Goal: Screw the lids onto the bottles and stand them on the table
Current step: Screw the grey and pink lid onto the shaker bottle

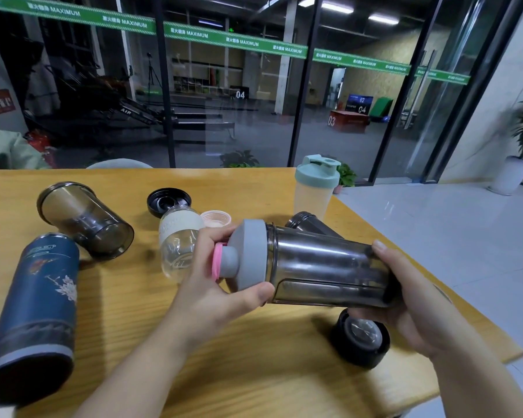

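Head view, held bottle: we hold a smoky translucent plastic shaker bottle (329, 270) on its side above the wooden table (254, 357), its smooth cylindrical wall showing dark ribs inside.
Lid: a matte grey lid (249, 254) with a stubby spout and a pink cap (217, 260) sits on the bottle's mouth; we cannot tell how far it is threaded.
Left hand: our left hand (212, 285) grips the grey lid, fingers curled over the top and thumb pressed under the rim.
Right hand: our right hand (405, 300) is wrapped round the bottle's base end, fingers curled over it.
Standing: a frosted shaker with a mint-green lid (314, 188) stands upright near the far right edge, lid on.
Lying open: a second smoky tumbler (85, 221) lies on its side at far left, mouth facing us, uncapped.
Blue flask: a navy flask with a flower print (40, 312) lies at near left, its dark open end toward us.
Clear bottle: a small clear bottle with a cream sleeve (178, 242) lies behind our left hand.
Loose lids: a glossy black lid (168, 202) lies inside-up; a pale pink ribbed cap (215, 219) is just beside the clear bottle; another black lid (361, 339) rests under our right hand.
Partly hidden: a dark bottle neck (308, 224) shows behind the held one.
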{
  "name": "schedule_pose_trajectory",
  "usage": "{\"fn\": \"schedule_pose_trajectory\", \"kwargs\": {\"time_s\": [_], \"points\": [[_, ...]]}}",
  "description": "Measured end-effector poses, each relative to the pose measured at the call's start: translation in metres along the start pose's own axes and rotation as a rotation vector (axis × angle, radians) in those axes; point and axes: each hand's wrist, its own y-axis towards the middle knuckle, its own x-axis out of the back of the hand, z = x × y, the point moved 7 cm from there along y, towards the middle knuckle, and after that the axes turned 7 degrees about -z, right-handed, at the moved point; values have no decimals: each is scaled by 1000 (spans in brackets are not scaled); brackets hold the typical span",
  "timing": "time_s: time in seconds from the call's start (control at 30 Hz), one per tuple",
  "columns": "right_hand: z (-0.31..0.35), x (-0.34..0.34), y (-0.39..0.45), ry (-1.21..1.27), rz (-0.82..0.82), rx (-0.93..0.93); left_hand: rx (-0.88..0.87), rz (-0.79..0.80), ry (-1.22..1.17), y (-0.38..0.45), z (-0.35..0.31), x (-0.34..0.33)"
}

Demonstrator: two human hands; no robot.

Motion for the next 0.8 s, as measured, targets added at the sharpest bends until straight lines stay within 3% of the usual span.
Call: {"fn": "schedule_pose_trajectory", "kwargs": {"time_s": [0.2, 0.4, 0.6, 0.8], "points": [[5, -1, 1, 39, -77, 118, 14, 35, -75, 0, -8, -2], [19, 4, -6, -81, -152, 412, 103, 37, -228, 8, 1, -4], [19, 6, -11, -161, -141, 571, 301, 62, -301, 6, 14, -9], [14, 10, -7, -132, -92, 582, 312, 59, -331, 7, 12, -9]]}}
